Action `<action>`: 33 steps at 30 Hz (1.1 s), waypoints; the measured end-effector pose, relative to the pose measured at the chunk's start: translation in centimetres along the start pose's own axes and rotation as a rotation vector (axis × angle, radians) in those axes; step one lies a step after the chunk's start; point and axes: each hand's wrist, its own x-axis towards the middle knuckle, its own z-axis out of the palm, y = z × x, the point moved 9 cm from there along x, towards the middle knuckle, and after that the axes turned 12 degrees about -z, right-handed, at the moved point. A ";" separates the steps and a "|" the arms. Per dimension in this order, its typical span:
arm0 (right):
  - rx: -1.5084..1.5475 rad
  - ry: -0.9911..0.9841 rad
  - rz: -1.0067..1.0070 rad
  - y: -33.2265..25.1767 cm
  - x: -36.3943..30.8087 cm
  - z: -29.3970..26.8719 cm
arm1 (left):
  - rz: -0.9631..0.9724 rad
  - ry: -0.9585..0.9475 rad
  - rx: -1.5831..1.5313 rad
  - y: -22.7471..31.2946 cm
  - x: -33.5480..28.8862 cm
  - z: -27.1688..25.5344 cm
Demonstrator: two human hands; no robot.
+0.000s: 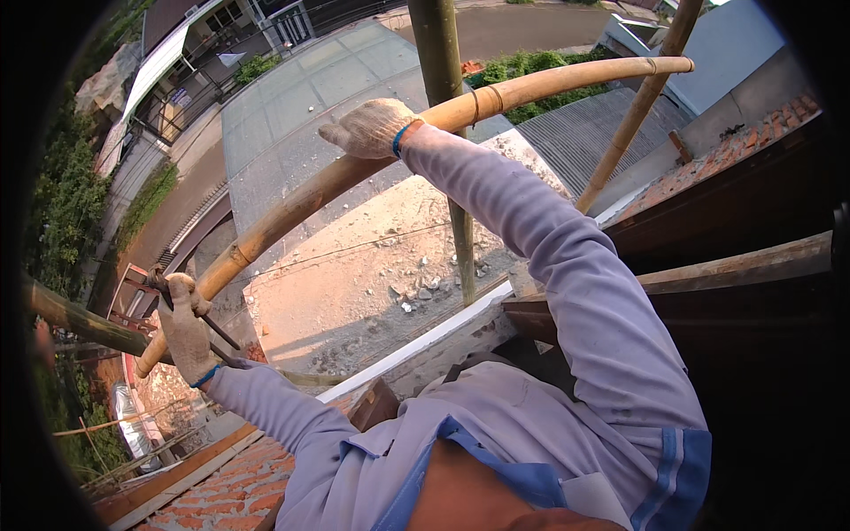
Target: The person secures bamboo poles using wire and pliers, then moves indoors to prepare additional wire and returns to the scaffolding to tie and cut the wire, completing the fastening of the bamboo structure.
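Observation:
A long yellow-brown bamboo pole (292, 205) slants across the view from lower left to upper right. My right hand (374, 129), in a dusty off-white knit glove with a blue cuff, is closed over its middle part. Near the pole's lower left end is my left hand (188, 334), gloved the same way, with its fingers bent round a thin dark rod (221, 335). The rod's exact kind is unclear. Close by, a thicker greenish bamboo (84, 320) runs in from the left and meets the pole's end.
An upright bamboo post (439, 53) stands behind the pole, and another slanted bamboo (639, 115) rises at right. Far below lies a dusty slab (354, 283) strewn with rubble. A white-edged ledge (425, 341) runs in front of me; brickwork (221, 491) shows lower left.

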 end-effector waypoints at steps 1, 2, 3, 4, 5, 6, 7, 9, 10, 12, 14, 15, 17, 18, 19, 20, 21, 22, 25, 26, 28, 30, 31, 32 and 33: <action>0.063 -0.011 0.057 1.1 -0.4 -0.2 | -0.076 0.069 0.019 0.7 2.0 0.9; 0.029 0.028 0.096 2.0 -0.9 -0.9 | -0.069 0.260 0.267 1.2 3.1 2.1; 0.011 0.103 0.094 2.2 -1.4 -1.7 | -0.021 0.374 0.432 2.0 4.2 3.7; -0.025 0.206 0.066 2.0 -1.9 -2.6 | 0.135 0.371 0.509 2.7 4.4 5.8; 0.021 0.135 0.101 2.2 -2.3 -1.9 | 0.131 0.347 0.546 2.1 5.1 7.6; 0.041 0.100 0.132 2.2 -2.8 -1.3 | 0.116 0.325 0.614 1.4 5.7 9.3; 0.047 0.107 0.121 2.0 -2.8 -1.4 | 0.118 0.296 0.691 1.1 6.3 10.9; 0.031 0.100 0.101 1.6 -2.9 -1.1 | -0.016 0.220 0.723 -0.9 6.8 12.6; -0.008 0.111 0.057 1.3 -2.7 -1.2 | -0.107 0.145 0.687 -2.2 6.8 13.5; 0.009 0.172 0.062 1.6 -2.7 -1.1 | -0.151 0.118 0.624 -3.4 6.2 14.3; 0.002 0.208 0.011 1.6 -2.7 -0.7 | -0.115 0.157 0.579 -4.3 5.3 15.2; 0.021 0.288 0.106 2.9 -3.0 -1.2 | 0.018 0.143 0.483 -3.9 4.7 15.9; -0.089 0.530 0.080 2.3 -3.9 -3.2 | 0.280 0.136 0.313 -2.6 3.4 15.9; -0.085 0.494 0.075 1.7 -3.8 -3.0 | 0.198 0.120 0.375 -3.3 3.8 15.7; -0.102 0.530 0.052 0.6 -4.4 -3.3 | 0.099 0.023 0.280 -4.1 3.9 16.0; -0.159 0.566 0.057 -0.3 -4.9 -4.1 | -0.032 -0.021 0.219 -4.8 4.2 15.7; -0.046 0.772 0.029 -1.9 -6.6 -5.2 | -0.057 -0.044 0.154 -4.4 3.9 15.6; 0.079 0.841 0.041 -3.5 -7.7 -5.1 | -0.055 -0.040 0.137 -3.5 3.5 15.5; 0.537 0.541 0.000 -9.9 -11.0 0.1 | -0.062 -0.053 -0.102 -0.3 0.6 16.8; 0.632 0.447 -0.033 -12.2 -12.5 2.1 | 0.025 -0.089 -0.203 1.1 -1.5 18.1; 0.711 0.409 -0.071 -15.4 -14.9 4.7 | 0.110 -0.109 -0.326 3.4 -5.0 21.3; 0.726 0.685 0.089 -13.7 -17.0 4.5 | -0.040 -0.187 -0.341 3.8 -7.1 24.8; 0.751 0.721 0.210 -12.3 -17.7 5.0 | -0.159 -0.246 -0.444 3.7 -7.9 27.0; 0.757 0.817 0.285 -10.7 -18.7 4.7 | -0.218 -0.310 -0.555 4.0 -8.6 28.9; 0.672 0.855 0.280 -9.8 -19.4 3.9 | -0.176 -0.382 -0.423 4.9 -9.1 30.3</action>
